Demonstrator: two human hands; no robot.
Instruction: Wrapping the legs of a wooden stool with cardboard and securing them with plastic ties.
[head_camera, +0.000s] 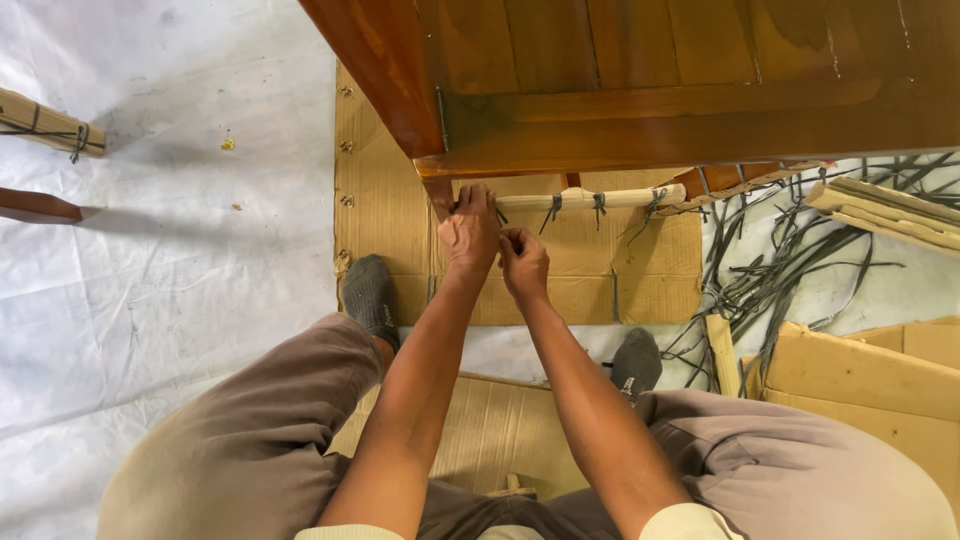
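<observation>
Left hand (468, 232) clenches the paper-wrapped chair rail (590, 200) at frame centre while right hand (522, 262) pinches a dark strap (501, 216); tying looks underway, needing a firm pull

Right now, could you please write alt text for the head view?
Both hands, left hand and right hand, work a dark strap on a paper-wrapped rail under brown wooden furniture, above cardboard.

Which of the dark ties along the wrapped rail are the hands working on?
The leftmost tie, at the rail's left end between both hands; the other ties sit untouched farther right.
</observation>
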